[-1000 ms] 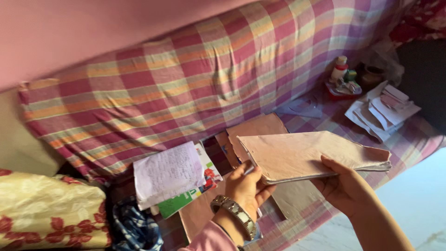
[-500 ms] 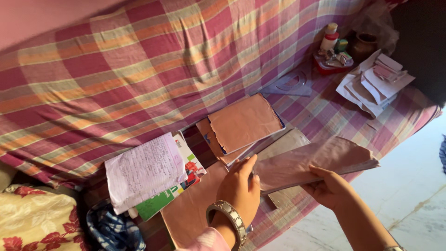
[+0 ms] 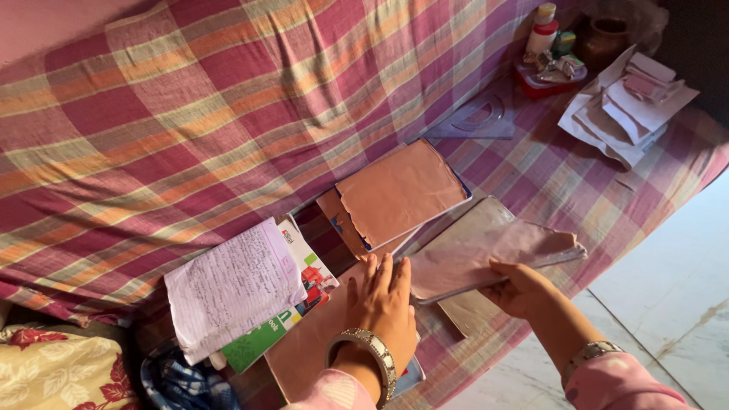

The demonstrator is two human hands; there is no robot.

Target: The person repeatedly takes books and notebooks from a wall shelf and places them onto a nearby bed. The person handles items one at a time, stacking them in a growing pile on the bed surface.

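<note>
At 6 o'clock the left hand (image 3: 382, 300) lies flat, fingers together, on a brown-covered book (image 3: 307, 345) near the bed's edge; pale floor (image 3: 668, 304) opens at 4 o'clock. The right hand (image 3: 520, 287) is clamped on a pinkish-brown notebook (image 3: 486, 250) (corners frayed), held just above the plaid sheet (image 3: 228, 114), long axis running 8 to 2 o'clock. At 9 o'clock sits a handwritten pad (image 3: 231, 285). Farther, at 12 o'clock, lies another brown book (image 3: 399, 190); loose papers (image 3: 626, 106) lie at 2 o'clock.
</note>
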